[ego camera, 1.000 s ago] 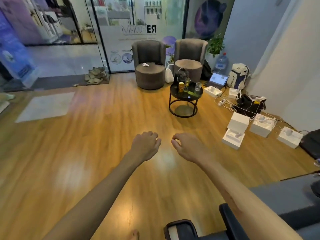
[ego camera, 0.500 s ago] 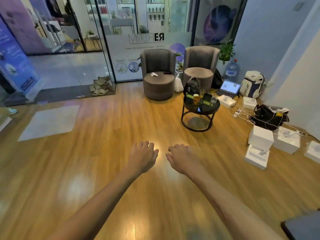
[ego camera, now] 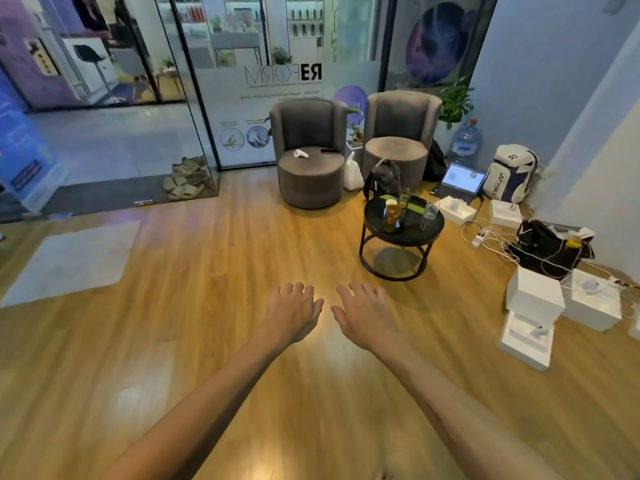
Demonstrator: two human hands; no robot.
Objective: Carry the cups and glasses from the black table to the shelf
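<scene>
A round black table (ego camera: pixel 377 227) stands on the wooden floor ahead and to the right. On it are an amber glass (ego camera: pixel 391 213), a second yellowish glass (ego camera: pixel 403 199) behind that one, and a clear glass (ego camera: pixel 427 215) toward the table's right side. My left hand (ego camera: pixel 291 313) and my right hand (ego camera: pixel 367 315) are stretched out side by side over the floor, palms down, fingers relaxed, holding nothing. Both are well short of the table. No shelf is in view.
Two grey armchairs (ego camera: pixel 310 154) stand behind the table against a glass wall. White boxes (ego camera: pixel 535 297), a black bag (ego camera: pixel 550 247) and tangled cables (ego camera: pixel 491 237) litter the floor to the right. A laptop (ego camera: pixel 462 180) and a white backpack (ego camera: pixel 512 174) sit by the wall.
The table now appears closer and lower in the view. Both hands went from loosely curled to relaxed, with fingers spread.
</scene>
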